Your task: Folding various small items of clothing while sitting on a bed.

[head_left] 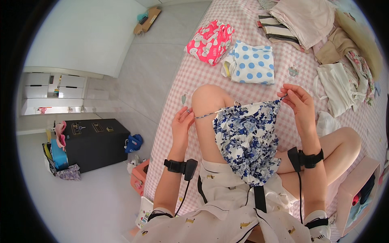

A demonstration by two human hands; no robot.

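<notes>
Left hand [182, 120], near the bed's [250, 34] left edge, and right hand [300, 104] pinch the floral garment's [250, 139] thin cords [205, 115], which could slip if gripped lightly.

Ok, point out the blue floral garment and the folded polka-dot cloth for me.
Blue floral garment [249, 139], head view: middle of its printed fabric.
Folded polka-dot cloth [252, 63], head view: its upper face.

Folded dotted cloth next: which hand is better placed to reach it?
Probably the right hand: it is near a corner of the folded dotted cloth; the left hand is farther. Both hold the floral garment.
</notes>
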